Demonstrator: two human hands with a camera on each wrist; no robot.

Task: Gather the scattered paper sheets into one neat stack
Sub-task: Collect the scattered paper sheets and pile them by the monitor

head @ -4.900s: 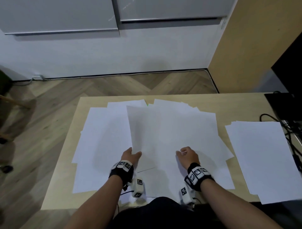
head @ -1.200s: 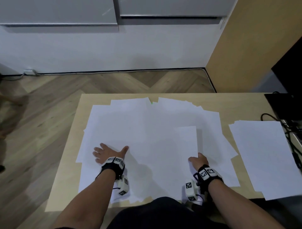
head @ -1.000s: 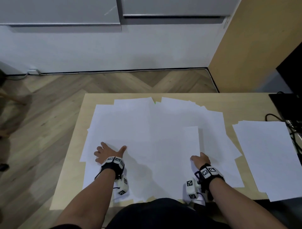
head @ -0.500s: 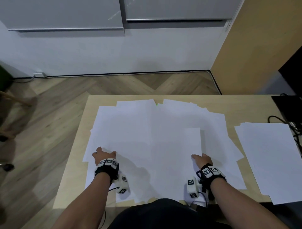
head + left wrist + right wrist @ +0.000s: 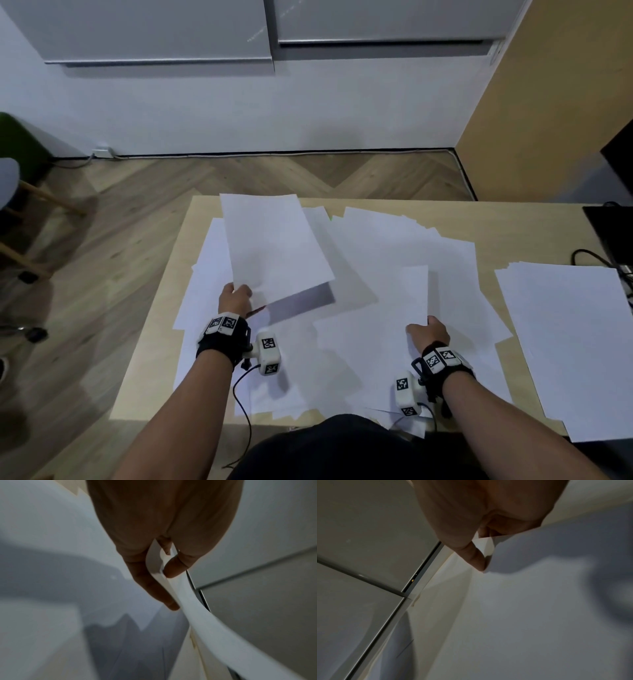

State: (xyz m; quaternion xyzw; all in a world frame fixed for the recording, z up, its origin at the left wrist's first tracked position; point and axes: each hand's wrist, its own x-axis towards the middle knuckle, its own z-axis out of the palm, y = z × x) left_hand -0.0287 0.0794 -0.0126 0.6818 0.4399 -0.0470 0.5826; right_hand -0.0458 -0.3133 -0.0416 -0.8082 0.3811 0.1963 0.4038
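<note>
Above the tabletop (image 5: 534, 226), a sheet (image 5: 274, 246) is pinched by the left hand (image 5: 234, 303); another sheet's (image 5: 411, 298) corner is gripped by the right hand (image 5: 428, 337).

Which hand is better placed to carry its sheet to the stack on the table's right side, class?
Right. The right hand already pinches a sheet and sits nearer the stack. The left hand holds its lifted sheet at the far side.

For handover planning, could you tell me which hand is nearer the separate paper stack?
Right. The right hand sits beside the stack, pinching a sheet; the left hand is across the table.
</note>
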